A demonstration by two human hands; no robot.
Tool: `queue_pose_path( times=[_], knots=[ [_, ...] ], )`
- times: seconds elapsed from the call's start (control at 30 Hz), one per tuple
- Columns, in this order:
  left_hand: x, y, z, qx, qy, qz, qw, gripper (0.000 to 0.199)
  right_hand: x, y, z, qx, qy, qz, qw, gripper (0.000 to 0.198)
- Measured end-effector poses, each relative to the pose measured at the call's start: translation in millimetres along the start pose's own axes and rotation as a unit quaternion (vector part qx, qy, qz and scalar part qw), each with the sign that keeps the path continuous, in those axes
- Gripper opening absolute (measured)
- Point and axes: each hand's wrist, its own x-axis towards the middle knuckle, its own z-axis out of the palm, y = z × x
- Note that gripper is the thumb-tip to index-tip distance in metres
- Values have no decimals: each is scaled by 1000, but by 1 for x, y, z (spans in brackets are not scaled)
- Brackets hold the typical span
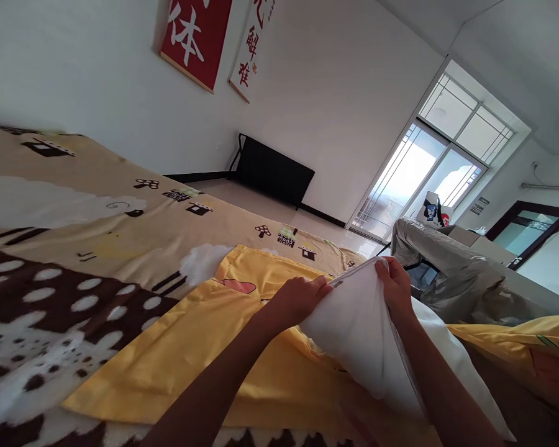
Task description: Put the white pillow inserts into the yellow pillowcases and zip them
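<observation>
Both hands hold up a white pillow (349,335) by its far edge, which has seamed borders. My left hand (298,301) is closed on the left part of that edge, thumb and fingers pressed together. At the pillow's raised corner, my right hand (395,287) pinches the fabric. The pillow is tilted, and its lower right part spreads out under my right forearm. Beneath it and to the left lies a yellow pillowcase (177,347) with a pink printed patch, spread on the bed. Part of the case is hidden by my left forearm and the pillow.
A beige and brown patterned blanket (97,236) covers the bed. At the right lies another yellow printed cloth item (522,341). Beyond it stands furniture under a grey plastic cover (461,285). A black folded panel (272,171) leans by the far wall, left of a glass door (400,180).
</observation>
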Motion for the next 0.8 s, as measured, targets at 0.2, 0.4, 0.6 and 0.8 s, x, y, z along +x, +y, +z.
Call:
queue_pose_path(
  times=[0.2,0.4,0.6,0.8],
  knots=[
    [-1,-15,-5,75,6,-80,994,48,-7,-3,6,-68,-56,-40,995,29],
    [-12,11,-18,-29,88,22,995,36,-22,-13,27,-139,-119,-74,980,21],
    [1,16,9,-297,37,-79,951,59,-32,-25,40,-100,-167,-24,981,17],
    [7,13,25,-381,39,-68,921,27,-37,-34,41,-163,-204,-36,965,19]
  ],
)
